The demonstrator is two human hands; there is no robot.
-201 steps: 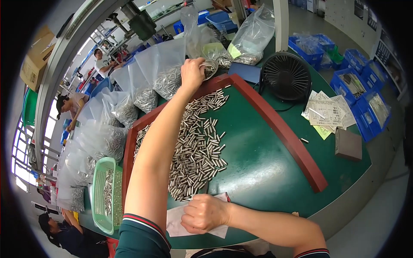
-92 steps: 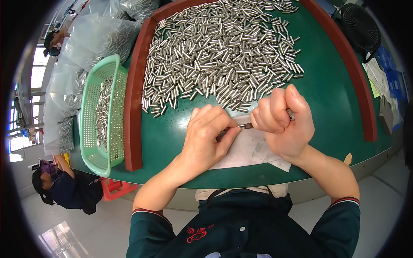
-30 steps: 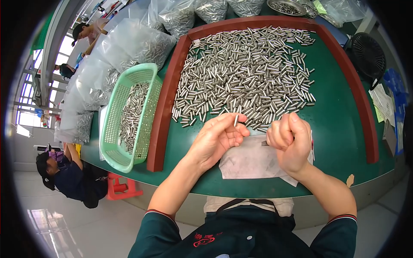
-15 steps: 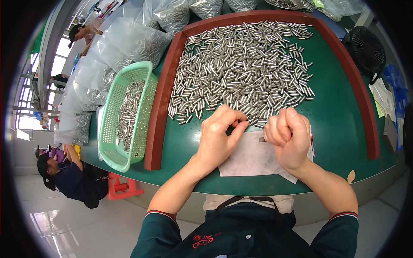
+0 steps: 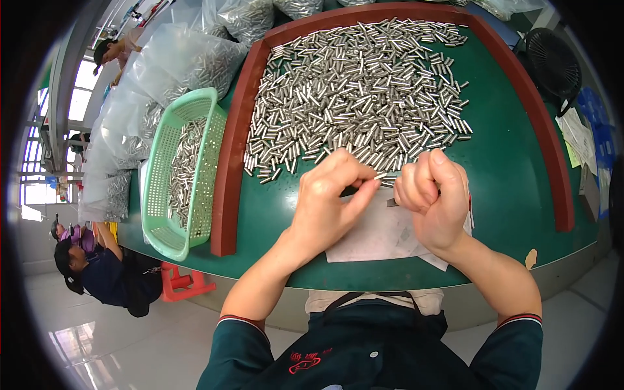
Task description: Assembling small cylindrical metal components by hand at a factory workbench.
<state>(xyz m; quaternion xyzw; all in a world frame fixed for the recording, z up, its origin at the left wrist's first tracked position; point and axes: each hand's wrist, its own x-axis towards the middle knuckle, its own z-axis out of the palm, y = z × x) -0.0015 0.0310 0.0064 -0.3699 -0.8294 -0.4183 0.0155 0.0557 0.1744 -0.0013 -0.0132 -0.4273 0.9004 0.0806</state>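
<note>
A broad layer of short shiny metal pins (image 5: 354, 91) covers the middle of the green tabletop. At its near edge my left hand (image 5: 331, 201) is closed, thumb and forefinger pinching one metal pin (image 5: 380, 175). My right hand (image 5: 434, 201) is curled into a fist just beside it, thumb on top. From under its fingers pokes the end of a small grey flat piece (image 5: 391, 203); the rest is hidden in the fist. Beneath both hands lies a stained whitish cloth or sheet (image 5: 364, 244).
A red-brown frame (image 5: 227, 188) borders the pins on three sides. Left of it stands a green mesh basket (image 5: 153, 208) holding more pins. Clear bags of pins (image 5: 208, 62) line the far left. A black fan (image 5: 552, 62) sits at right. People work beyond, near a red stool (image 5: 179, 283).
The view has shifted slightly, so the table and basket sit a little higher and further left. A pin now shows at my left fingertips. My right hand stays in a fist.
</note>
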